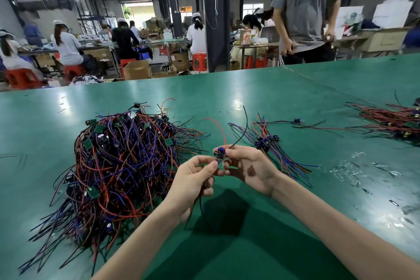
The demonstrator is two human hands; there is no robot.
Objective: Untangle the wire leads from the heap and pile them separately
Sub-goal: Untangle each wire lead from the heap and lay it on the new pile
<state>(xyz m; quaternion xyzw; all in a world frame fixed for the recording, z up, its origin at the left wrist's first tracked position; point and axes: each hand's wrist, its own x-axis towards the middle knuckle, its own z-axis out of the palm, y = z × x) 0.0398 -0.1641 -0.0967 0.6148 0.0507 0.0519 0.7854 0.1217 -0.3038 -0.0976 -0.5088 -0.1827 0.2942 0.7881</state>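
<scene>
Wire leads (118,166) lie knotted together on the left of the green surface (250,98). They are red, blue and black strands with small green boards and dark parts caught among them, and loose ends fan out toward you and toward the middle. That fringe is the likely trouble. It reaches toward the lead (220,152) you are working on, and if one of that lead's strands is looped through it, a quick pull could drag a clump across the surface or tighten the knot. Ease it rather than yank.

Your left hand (193,179) is closed to a pinch, with thumb and forefinger pressed on a wire just below the part and the other fingers curled. A black wire hangs from it down to the surface. Between the hands, the lead's small blue part is held up off the surface, with a red wire and a black one rising from it. Your right hand (247,168), palm turned toward you, has its fingertips curled in on that blue part.

Just to the right lies the small pile (270,143) of freed leads, their parts bunched together. Drop this one carelessly and its tails could cross them. Clear scraps (347,170) litter the surface further right, and a far pile (395,123) sits at the right edge.
</scene>
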